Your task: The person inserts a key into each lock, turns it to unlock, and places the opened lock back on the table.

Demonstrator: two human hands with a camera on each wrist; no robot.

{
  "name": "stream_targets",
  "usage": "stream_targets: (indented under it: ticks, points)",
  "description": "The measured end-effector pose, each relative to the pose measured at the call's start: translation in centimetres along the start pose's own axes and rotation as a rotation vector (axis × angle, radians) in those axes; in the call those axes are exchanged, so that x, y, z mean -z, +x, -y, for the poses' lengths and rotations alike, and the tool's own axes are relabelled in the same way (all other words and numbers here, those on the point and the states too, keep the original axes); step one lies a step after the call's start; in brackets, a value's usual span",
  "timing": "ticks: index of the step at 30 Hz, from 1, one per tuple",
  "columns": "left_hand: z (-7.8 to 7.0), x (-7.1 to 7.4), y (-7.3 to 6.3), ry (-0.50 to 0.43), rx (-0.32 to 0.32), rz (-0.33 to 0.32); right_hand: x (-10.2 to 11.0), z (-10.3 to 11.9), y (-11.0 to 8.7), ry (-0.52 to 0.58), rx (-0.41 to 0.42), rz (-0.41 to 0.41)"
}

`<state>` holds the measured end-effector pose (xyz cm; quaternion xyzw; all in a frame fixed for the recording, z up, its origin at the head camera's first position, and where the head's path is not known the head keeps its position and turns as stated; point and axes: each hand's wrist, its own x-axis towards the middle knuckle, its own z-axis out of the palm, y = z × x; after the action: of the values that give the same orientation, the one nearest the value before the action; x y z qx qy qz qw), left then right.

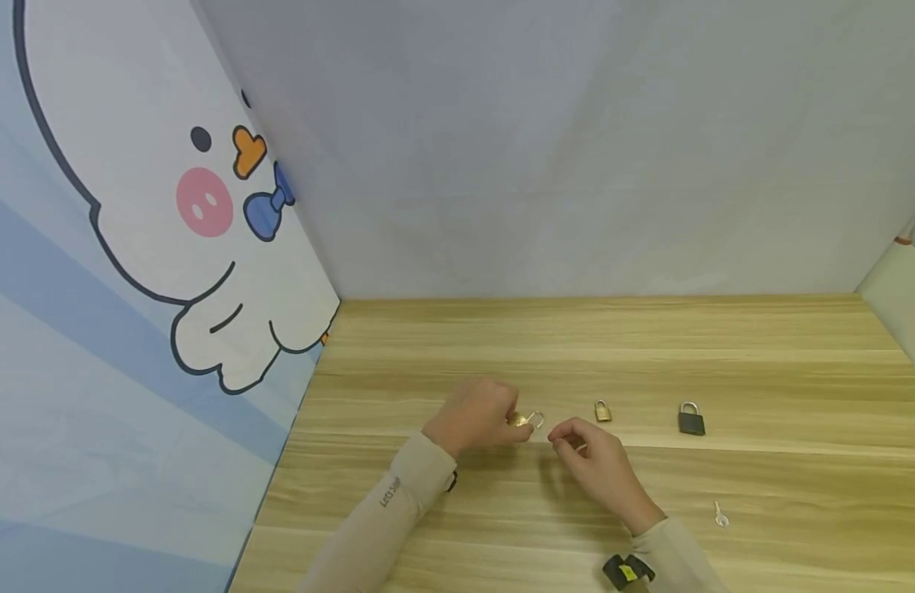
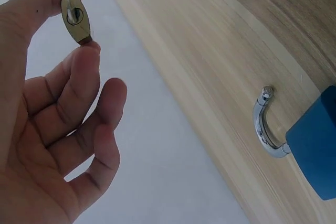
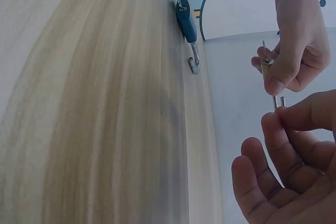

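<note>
1. A person's left hand pinches a brass padlock on edge between thumb and fingertip; the remaining fingers curve loosely below the grip.
2. A key stands in the lock's keyhole; the open shackle points from the lock toward the other hand.
3. The right hand waits just beside the shackle, fingers loosely bent and the tips of thumb and forefinger drawn close; nothing shows between them; in the head view a slight gap parts them from the metal.
4. A second brass padlock sits on the wooden table, just beyond the right hand; a black padlock lies farther right.
5. A loose key rests to the right of the right forearm, nearer the person.
6. A blue padlock, shackle open, lies on the tabletop in both wrist views; a key stands in it.
7. Pale sleeves cover both arms; a white cartoon bird decorates the wall at left.
</note>
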<state>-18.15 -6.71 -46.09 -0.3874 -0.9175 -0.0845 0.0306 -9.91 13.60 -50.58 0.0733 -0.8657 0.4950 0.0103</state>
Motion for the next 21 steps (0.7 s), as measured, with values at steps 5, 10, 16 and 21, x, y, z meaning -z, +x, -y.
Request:
stream_targets:
  ticks: [5, 10, 16, 21]
  points:
    - [-0.2, -0.1, 0.1, 0.042, 0.017, -0.025, 0.0, -0.1, -0.1, 0.005, 0.002, 0.005]
    - [-0.4, -0.2, 0.1, 0.049, 0.072, -0.010, 0.1, -0.3, -0.2, 0.013, 0.008, 0.004]
    - [-0.6, -0.6, 0.2, 0.089, 0.117, -0.030, 0.2, -0.3, -0.2, 0.011, 0.006, 0.011]
    - [-0.7, -1.3, 0.3, 0.108, 0.155, -0.026, 0.3, -0.4, -0.3, 0.004, 0.003, 0.015]
